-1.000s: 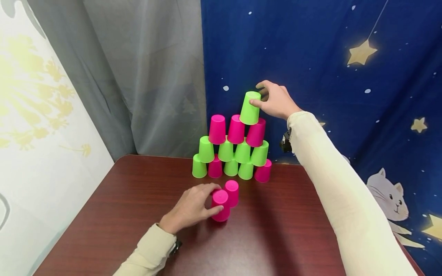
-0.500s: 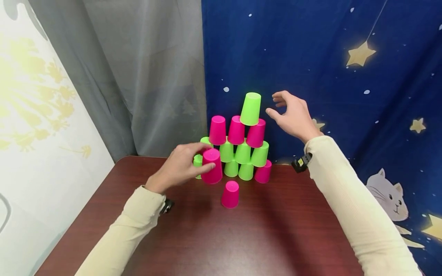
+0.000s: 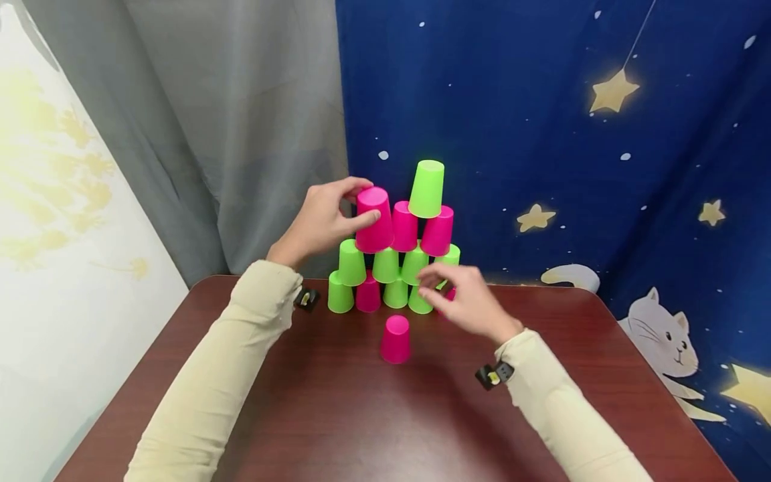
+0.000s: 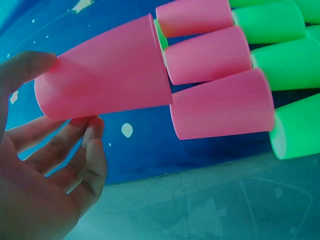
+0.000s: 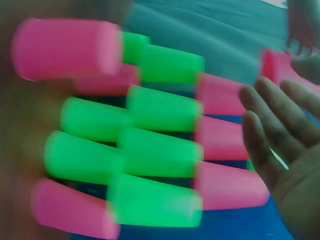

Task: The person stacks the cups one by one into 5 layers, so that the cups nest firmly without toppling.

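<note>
My left hand pinches a pink cup, mouth down, between thumb and fingers. In the left wrist view, that held cup has its rim right over the pink row of the stack. A green cup stands on the right part of this row, above rows of green cups and of mixed colours. My right hand, fingers loosely bent and holding nothing, is in front of the stack's lower right. One single pink cup stands upside down on the table before the stack.
The brown table ends just behind the stack, at a grey curtain and a blue starry curtain. A pale printed panel borders the left side.
My left hand has lifted the pink cup from the table up to the stack's pink row. My right hand let go of the top green cup, drew away rightward, then came down toward the lone cup.
</note>
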### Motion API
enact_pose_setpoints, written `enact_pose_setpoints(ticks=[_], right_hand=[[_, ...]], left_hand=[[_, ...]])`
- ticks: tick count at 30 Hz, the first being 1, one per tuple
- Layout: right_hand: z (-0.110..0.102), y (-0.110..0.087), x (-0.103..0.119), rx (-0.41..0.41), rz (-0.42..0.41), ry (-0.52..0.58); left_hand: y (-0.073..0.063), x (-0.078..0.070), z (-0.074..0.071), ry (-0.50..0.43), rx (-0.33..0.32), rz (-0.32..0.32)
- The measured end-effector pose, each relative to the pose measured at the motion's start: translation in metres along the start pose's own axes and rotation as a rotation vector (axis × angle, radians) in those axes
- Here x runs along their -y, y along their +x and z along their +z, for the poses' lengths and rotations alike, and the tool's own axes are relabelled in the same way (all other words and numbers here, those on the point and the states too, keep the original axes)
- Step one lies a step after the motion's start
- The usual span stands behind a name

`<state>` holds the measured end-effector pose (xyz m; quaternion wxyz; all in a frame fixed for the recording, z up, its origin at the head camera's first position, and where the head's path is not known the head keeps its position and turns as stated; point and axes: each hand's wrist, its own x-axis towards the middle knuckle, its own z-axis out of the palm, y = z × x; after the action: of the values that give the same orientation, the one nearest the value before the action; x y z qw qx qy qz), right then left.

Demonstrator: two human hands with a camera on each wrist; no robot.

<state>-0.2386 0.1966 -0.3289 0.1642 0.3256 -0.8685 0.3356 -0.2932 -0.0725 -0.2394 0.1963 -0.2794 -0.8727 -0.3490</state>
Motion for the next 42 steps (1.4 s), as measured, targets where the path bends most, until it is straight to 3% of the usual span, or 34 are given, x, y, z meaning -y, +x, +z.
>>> enact_pose_setpoints(ticks=[5, 14, 19, 24, 42], right_hand=[[0.039, -0.019, -0.013, 0.148, 0.038, -0.051], [0.081, -0.029, -0.028, 0.251, 0.137, -0.068], [0.092, -0.029, -0.031, 0.242, 0.175, -0.06], [0.099, -0.026, -0.032, 0.21, 0.168, -0.047], [0.105, -0.027, -0.037, 0.191, 0.2, 0.063]], left_hand=[[0.02, 0.004, 0.0, 0.001, -0.04, -0.061], [0.047, 0.004, 0.016, -0.051, -0.111, -0.125], [0.06, 0.002, 0.025, -0.107, -0.135, -0.199], [0.066, 0.003, 0.028, -0.117, -0.133, -0.217], [0.066, 0.02, 0.035, -0.117, -0.103, -0.273]])
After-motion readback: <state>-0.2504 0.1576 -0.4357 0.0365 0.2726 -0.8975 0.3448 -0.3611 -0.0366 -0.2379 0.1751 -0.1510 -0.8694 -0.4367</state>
